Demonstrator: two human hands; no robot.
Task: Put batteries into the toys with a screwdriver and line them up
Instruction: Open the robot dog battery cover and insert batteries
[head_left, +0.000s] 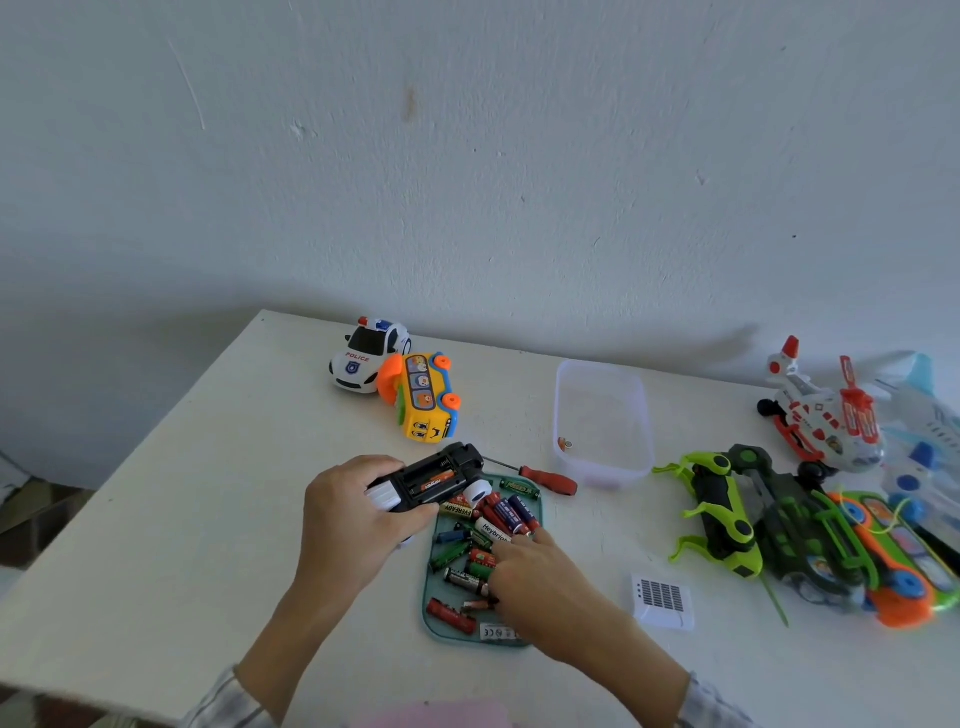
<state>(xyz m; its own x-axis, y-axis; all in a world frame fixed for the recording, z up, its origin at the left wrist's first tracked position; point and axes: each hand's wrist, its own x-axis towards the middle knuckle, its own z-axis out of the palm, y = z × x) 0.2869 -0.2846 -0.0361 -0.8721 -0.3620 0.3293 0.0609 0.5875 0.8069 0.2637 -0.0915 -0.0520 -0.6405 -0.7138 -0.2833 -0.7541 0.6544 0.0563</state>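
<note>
Head view: your left hand (349, 514) grips an upturned black toy car (431, 480), fingers curled round its body, holding it above the near-centre of the white table (156, 493). The car's open battery bay faces up, with one orange-labelled cell (434, 483) seated inside. Your right hand (540, 577) reaches into the teal tray (434, 618) just beside the car; the fingertips (537, 535) touch the loose batteries (488, 525), but whether they pinch one you cannot tell, as the hand covers them. A red-handled screwdriver (545, 477) lies on the table just beyond the tray, its tip pointing toward the car. Near it stands a clear plastic box (641, 415) holding a few small parts in its near-left corner. At the far left edge, a police car (366, 353) and a yellow bus (428, 397), the bus tipped on its side, sit touching. At the right lie a green robot toy (719, 512), a dark green truck (800, 530), an orange vehicle (904, 587), a red-and-white helicopter (826, 415) and a pale blue aeroplane (924, 441). A white ribbed cover (662, 600) lies near your right forearm.
</note>
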